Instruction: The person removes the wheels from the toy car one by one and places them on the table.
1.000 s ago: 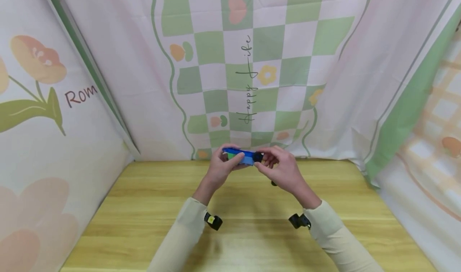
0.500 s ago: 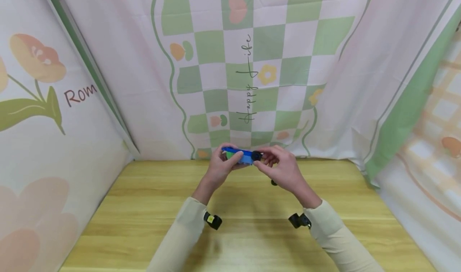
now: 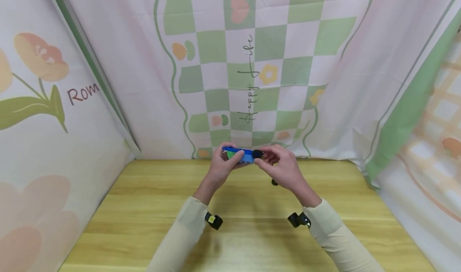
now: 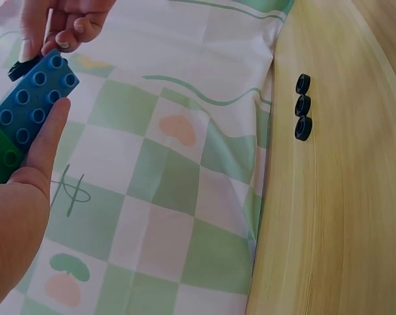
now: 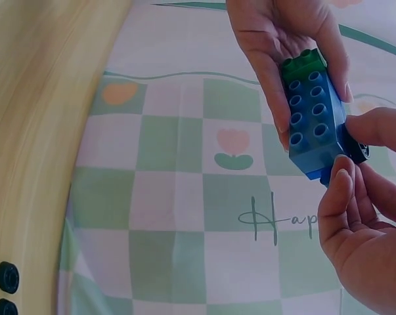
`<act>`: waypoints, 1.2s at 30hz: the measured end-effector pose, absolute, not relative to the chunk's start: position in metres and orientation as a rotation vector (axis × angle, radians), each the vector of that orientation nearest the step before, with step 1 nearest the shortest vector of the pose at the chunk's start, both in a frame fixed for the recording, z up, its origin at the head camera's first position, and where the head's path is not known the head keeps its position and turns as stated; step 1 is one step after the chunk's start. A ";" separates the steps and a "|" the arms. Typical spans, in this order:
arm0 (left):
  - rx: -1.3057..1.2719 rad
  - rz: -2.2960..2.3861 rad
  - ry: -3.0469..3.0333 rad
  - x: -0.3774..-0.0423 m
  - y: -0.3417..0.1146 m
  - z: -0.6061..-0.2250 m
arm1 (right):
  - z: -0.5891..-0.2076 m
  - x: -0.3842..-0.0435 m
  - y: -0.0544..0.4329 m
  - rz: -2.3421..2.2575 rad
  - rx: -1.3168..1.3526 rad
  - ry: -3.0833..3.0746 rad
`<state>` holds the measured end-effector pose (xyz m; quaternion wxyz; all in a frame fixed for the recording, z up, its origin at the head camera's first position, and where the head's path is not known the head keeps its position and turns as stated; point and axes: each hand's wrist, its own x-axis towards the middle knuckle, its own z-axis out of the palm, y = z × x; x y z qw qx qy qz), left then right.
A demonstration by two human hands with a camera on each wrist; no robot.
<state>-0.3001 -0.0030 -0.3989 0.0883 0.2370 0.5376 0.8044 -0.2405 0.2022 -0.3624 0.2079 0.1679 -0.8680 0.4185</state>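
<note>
A toy brick assembly joins a blue studded brick, a green studded brick and a darker blue base. My left hand grips it, thumb along the side that faces me and fingers behind. At its right end, my right hand pinches a black toy wheel between thumb and fingers. In the right wrist view the wheel sits against the side of the base; whether it is fixed there I cannot tell. Both hands hold everything above the table.
Three black toy wheels lie in a row on the wooden table near its back edge. In the head view one wheel shows beside my right hand. A checkered curtain hangs close behind the hands.
The black wheel has turned slightly in my right fingers and shows a rounder face at the end of the blue brick. Both hands stay almost in place, and the head view has shifted a little.
</note>
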 end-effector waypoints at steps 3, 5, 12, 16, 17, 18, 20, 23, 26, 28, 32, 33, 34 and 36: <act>0.705 2.404 1.595 -0.300 -0.002 -0.398 | -0.360 -0.241 0.203 1.187 0.453 -2.426; 0.708 2.409 1.600 -0.299 -0.002 -0.398 | -0.359 -0.241 0.203 1.217 0.441 -2.440; 0.717 2.410 1.641 -0.298 -0.001 -0.396 | -0.356 -0.242 0.203 1.311 0.421 -2.486; 0.720 2.393 1.681 -0.298 -0.002 -0.397 | -0.354 -0.241 0.203 1.322 0.421 -2.501; 0.720 2.388 1.691 -0.298 -0.002 -0.397 | -0.354 -0.240 0.202 1.317 0.423 -2.505; 0.722 2.385 1.698 -0.298 -0.002 -0.397 | -0.353 -0.240 0.202 1.308 0.425 -2.508; 0.721 2.382 1.705 -0.298 -0.002 -0.397 | -0.353 -0.240 0.201 1.284 0.429 -2.512; 0.717 2.386 1.702 -0.298 -0.002 -0.397 | -0.353 -0.239 0.200 1.236 0.422 -2.516; 0.717 2.390 1.698 -0.297 -0.002 -0.396 | -0.352 -0.238 0.198 1.187 0.399 -2.515; 0.718 2.389 1.701 -0.296 -0.002 -0.396 | -0.351 -0.238 0.196 1.164 0.381 -2.513; 0.717 2.387 1.705 -0.297 -0.002 -0.397 | -0.349 -0.237 0.193 1.139 0.350 -2.513; 0.714 2.388 1.705 -0.297 -0.001 -0.397 | -0.349 -0.237 0.193 1.138 0.342 -2.514; 0.712 2.389 1.703 -0.297 -0.001 -0.397 | -0.349 -0.237 0.193 1.136 0.335 -2.516; 0.707 2.391 1.699 -0.298 -0.001 -0.397 | -0.349 -0.238 0.192 1.134 0.323 -2.520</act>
